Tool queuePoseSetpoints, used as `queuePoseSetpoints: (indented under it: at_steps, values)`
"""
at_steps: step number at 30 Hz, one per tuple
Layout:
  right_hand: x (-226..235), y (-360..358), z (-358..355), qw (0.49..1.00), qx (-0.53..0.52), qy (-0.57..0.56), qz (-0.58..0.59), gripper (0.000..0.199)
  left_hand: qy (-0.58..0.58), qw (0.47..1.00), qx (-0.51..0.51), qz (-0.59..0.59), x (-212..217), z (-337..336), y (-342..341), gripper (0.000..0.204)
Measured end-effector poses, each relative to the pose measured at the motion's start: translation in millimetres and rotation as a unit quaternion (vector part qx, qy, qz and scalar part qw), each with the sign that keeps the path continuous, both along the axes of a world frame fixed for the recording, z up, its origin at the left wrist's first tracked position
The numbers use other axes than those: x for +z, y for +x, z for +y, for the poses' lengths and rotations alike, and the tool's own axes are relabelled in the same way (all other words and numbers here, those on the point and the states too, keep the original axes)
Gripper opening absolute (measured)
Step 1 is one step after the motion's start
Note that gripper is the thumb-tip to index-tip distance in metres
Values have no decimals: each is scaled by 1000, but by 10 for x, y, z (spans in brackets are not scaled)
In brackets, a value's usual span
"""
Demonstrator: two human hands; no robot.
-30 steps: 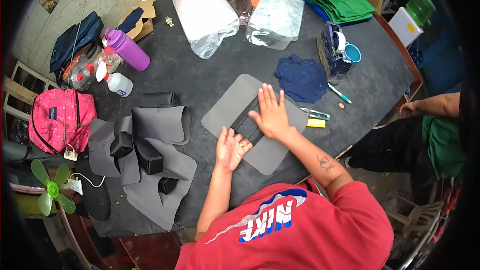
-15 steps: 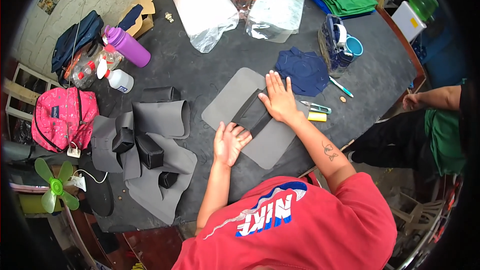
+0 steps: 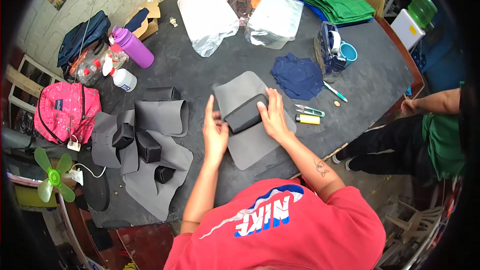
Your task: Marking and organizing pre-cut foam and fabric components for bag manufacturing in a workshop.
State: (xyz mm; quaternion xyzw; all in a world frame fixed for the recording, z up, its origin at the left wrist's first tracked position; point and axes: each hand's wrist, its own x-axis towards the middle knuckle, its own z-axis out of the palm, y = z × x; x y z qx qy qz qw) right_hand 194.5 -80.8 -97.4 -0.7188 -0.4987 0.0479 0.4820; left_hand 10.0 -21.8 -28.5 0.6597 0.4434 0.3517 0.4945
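A grey sheet with rounded corners (image 3: 255,152) lies on the table before me, its upper part raised a little. Across its middle is a black box-shaped pocket (image 3: 245,115), now standing up in a padded form. Beside the pocket's left end is my left hand (image 3: 216,137), open, its fingers apart and slightly blurred. My right hand (image 3: 275,120) rests at the pocket's right end, fingers stretched out and thumb on the black fabric. What lies under the right palm is hidden.
More grey pieces with black pockets (image 3: 145,145) are heaped at left. Thread snips (image 3: 312,112), a yellow thread spool (image 3: 307,119), a pen (image 3: 335,91) and dark blue fabric (image 3: 297,75) lie at right. A spray bottle (image 3: 122,79) stands far left. A person in green (image 3: 440,140) is at right.
The black pocket has gone from flattened to raised and boxy. My left hand has turned from palm up to upright beside it. My right hand has shifted down, its thumb on the pocket.
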Motion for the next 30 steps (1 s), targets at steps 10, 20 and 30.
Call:
queuePoseSetpoints:
  at_steps: [10, 20, 30]
  values:
    - [1145, 168, -16, 979, 59, 181, -69, 85, 223, 925, -295, 87, 1660, 725, 130, 71]
    - [631, 750, 437, 889, 206, 129, 387, 29, 138, 884, -357, 267, 1190, 1629, -227, 41]
    - [652, 900, 606, 865, 177, 127, 452, 15, 89, 982, -33, -163, 551, 1664, -297, 8]
